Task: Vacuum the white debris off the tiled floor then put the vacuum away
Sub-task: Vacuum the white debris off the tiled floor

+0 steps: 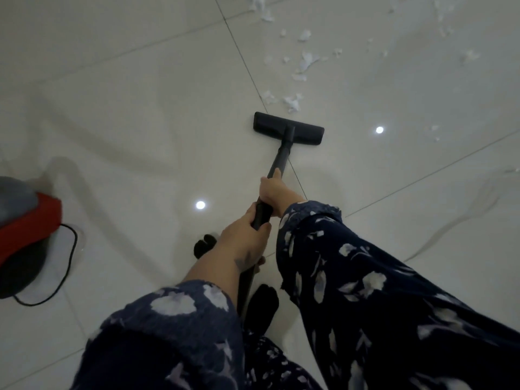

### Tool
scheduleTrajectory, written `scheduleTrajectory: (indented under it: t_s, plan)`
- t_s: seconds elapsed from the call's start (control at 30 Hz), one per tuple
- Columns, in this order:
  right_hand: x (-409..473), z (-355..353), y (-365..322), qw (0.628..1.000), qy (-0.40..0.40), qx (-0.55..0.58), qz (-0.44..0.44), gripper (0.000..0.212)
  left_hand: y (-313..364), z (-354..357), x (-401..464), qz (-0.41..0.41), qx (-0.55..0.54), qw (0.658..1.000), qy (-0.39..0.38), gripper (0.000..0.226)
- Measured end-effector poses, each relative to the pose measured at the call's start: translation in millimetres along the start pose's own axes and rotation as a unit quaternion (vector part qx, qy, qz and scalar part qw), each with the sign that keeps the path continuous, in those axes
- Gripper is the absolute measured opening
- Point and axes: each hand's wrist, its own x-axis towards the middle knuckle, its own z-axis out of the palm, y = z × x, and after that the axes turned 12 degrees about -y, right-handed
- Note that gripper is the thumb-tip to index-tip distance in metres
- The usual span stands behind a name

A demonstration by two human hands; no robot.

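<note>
left hand (244, 240) and right hand (272, 192) gripping black wand (277, 161) | floor head (289, 128) resting on tiled floor (140, 114) | white debris (305, 61) lying just beyond | red canister (26, 220) sitting at left

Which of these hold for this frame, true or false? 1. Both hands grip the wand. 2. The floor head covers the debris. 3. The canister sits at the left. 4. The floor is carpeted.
1. Both the left hand and right hand grip the black vacuum wand: true.
2. The flat black floor head covers the white torn debris: false, the scraps lie beyond it.
3. The red and grey vacuum canister sits at the left: true.
4. Carpet: false, glossy pale tiled floor.
</note>
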Motion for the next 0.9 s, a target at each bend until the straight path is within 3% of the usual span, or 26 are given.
scheduleTrajectory:
  t_s: [0.07,0.1,0.17,0.2,0.33,0.43,0.63,0.9]
  plan:
    - [3.8,-18.8,-1.0,0.999,0.019,0.050,0.008,0.036,11.2,-7.9,-0.9,0.002,-0.010,0.999,-0.031,0.053]
    - [5.2,-26.8,-1.7,0.989,0.008,0.146,-0.006,0.039,16.6,-11.7,-2.0,0.003,-0.022,0.999,-0.045,0.055]
    - [8.6,-41.7,-7.5,0.898,-0.016,0.440,-0.006,0.054,29.2,-19.5,-4.0,0.009,-0.044,0.998,-0.047,0.053]
    - [11.2,-47.8,-12.2,0.870,-0.013,0.492,-0.032,0.058,36.2,-24.6,-2.5,0.014,-0.055,0.998,-0.038,0.051]
    - [23.7,-80.0,-28.1,0.839,-0.011,0.540,-0.065,0.054,61.1,-39.4,15.5,0.026,-0.078,0.997,-0.002,0.051]
    - [17.4,-98.0,-40.1,0.803,-0.085,0.589,-0.027,0.056,75.7,-49.4,23.8,0.011,-0.083,0.996,0.006,0.059]
    - [11.4,-110.6,-44.4,0.816,-0.078,0.572,-0.025,0.062,115.7,-66.7,27.0,0.004,-0.100,0.995,0.008,0.056]
    - [30.3,-174.2,-43.4,0.896,-0.032,0.442,-0.037,0.058,167.8,-75.5,59.9,0.046,-0.069,0.996,0.030,0.056]
